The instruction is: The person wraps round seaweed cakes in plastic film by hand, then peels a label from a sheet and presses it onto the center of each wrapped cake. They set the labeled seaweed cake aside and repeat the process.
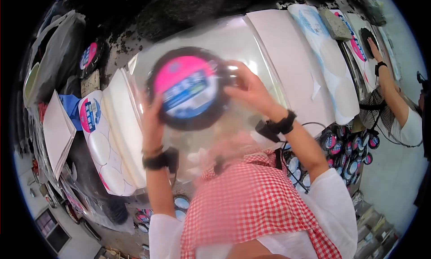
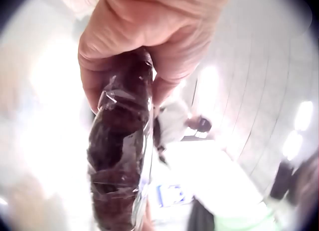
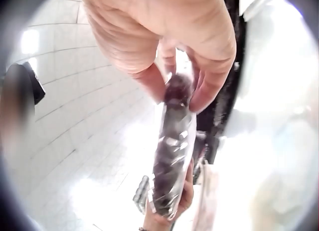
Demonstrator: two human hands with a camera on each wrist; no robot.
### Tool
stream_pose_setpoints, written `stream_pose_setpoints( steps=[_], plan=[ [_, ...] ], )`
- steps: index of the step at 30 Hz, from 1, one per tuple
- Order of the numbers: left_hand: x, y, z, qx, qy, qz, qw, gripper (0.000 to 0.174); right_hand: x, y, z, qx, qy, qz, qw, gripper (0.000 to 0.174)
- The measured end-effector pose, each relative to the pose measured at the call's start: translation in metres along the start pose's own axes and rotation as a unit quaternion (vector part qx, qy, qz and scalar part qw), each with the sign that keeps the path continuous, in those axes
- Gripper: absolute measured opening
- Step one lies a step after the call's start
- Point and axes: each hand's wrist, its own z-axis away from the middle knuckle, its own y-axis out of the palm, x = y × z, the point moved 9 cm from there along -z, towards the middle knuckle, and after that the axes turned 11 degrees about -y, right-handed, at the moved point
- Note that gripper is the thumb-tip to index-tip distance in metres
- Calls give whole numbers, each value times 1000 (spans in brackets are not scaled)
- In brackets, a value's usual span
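Observation:
Between my two hands is a round, dark pack [image 1: 188, 86] in clear, shiny film, its pink, white and blue label turned up and blurred. My left hand [image 1: 154, 122] grips its left edge, thumb and fingers on opposite faces, as the left wrist view shows up close on the wrapped rim [image 2: 119, 156]. On the opposite side, my right hand [image 1: 251, 90] pinches the edge. The right wrist view has the pack edge-on [image 3: 173, 146], held between thumb and fingertips. The pack is above a glossy, film-covered work surface [image 1: 269, 79].
Stacked white sheets [image 1: 121, 111] and a printed label sheet [image 1: 101, 142] lie left, near another round pack [image 1: 90, 57]. Dark flaky matter [image 1: 179, 12] spreads along the back. A block [image 1: 335, 24] weighs down sheets at right, where another person's hand [image 1: 374, 48] works. Many finished packs [image 1: 350, 147] lie below.

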Motion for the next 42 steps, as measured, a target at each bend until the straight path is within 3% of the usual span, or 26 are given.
stream_pose_setpoints(
  steps=[1,2,3,4,5,6,8,10,13,14,15,16,18,20,23,26,27,30,32,33,35,36,37,40,41,42],
  plan=[
    [-24,-11,27,-11,30,10,999,50,22,9,-15,21,9,-7,1000,56],
    [-21,-84,57,-91,82,58,991,49,29,14,-29,43,16,-13,999,56],
    [-59,-45,88,198,98,183,958,51,19,-5,-51,5,1,58,998,58],
    [-113,-36,129,330,237,336,850,56,5,-29,-80,-32,-17,128,991,62],
    [-156,-31,179,510,313,452,661,62,-11,-53,-101,-89,19,211,973,67],
    [-178,-32,213,516,399,435,621,72,-26,-74,-121,-142,54,290,945,73],
    [-190,-34,239,482,471,344,654,78,-53,-98,-162,-221,44,322,920,86],
    [-179,-14,206,448,397,315,737,82,-85,-108,-186,-318,89,237,914,94],
    [-131,19,137,394,244,247,851,78,-102,-105,-204,-345,124,125,922,95],
    [-101,16,110,406,150,263,862,89,-107,-103,-204,-353,135,89,921,95],
    [-73,21,78,352,74,262,895,95,-108,-99,-200,-356,139,53,923,88],
    [-55,24,45,236,43,196,951,93,-105,-93,-193,-357,145,17,922,80],
    [-41,54,5,112,25,-33,993,75,-99,-81,-174,-359,157,-54,919,67],
    [-5,46,-31,35,24,-174,984,67,-88,-75,-146,-336,93,-97,932,49],
    [25,44,-45,-14,34,-39,999,65,-72,-56,-74,-314,106,-113,937,44],
    [36,49,-20,-24,81,-55,995,67,-74,-35,14,-311,111,-117,937,43],
    [44,44,-10,-93,50,3,994,62,-84,-33,43,-293,128,-74,945,42],
    [64,38,14,-134,129,-197,962,56,-96,-32,102,-243,153,96,953,42],
    [68,38,25,-177,157,-240,941,55,-69,-31,107,-212,134,272,929,45],
    [68,39,29,-194,167,-264,930,57,-39,-19,96,-171,39,390,904,48],
    [64,41,31,-215,183,-302,910,57,15,24,68,-78,-158,593,786,56],
    [62,42,29,-218,188,-317,903,57,3,41,55,30,-175,575,799,60],
    [59,42,30,-220,195,-333,896,57,-12,55,48,83,-181,600,775,59],
    [23,46,65,-310,248,-583,709,47,-40,66,45,145,-188,625,744,57],
    [17,39,78,-191,248,-574,757,31,-45,67,42,155,-192,625,741,57],
    [26,32,89,-72,259,-619,738,26,-50,65,43,158,-194,629,736,58]
  ],
)
